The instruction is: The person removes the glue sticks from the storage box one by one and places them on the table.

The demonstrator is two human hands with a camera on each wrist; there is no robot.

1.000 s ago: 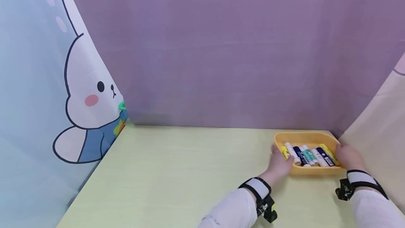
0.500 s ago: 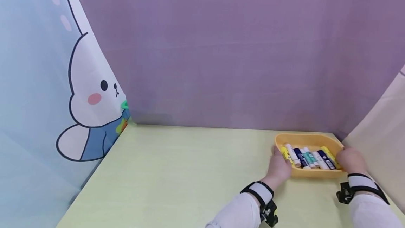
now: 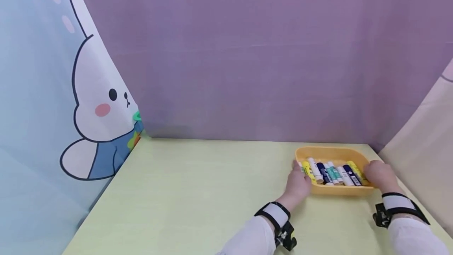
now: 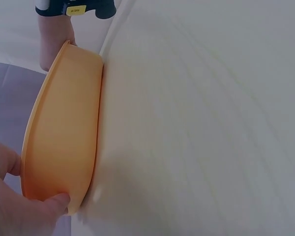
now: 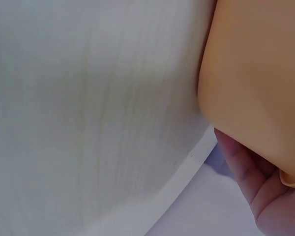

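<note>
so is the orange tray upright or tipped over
Upright: in the head view, the tray has its open top facing up, and a row of tubes lies inside.

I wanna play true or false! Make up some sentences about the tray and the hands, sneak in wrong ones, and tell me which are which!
1. The tubes lie inside the yellow-orange tray. True.
2. Only one hand holds the tray. False: the left hand and the right hand both hold it.
3. The backdrop behind the table is purple. True.
4. The tray is near the table's left edge. False: it's over toward the right.
5. All the tubes are red. False: they show yellow, white, navy and teal.
</note>
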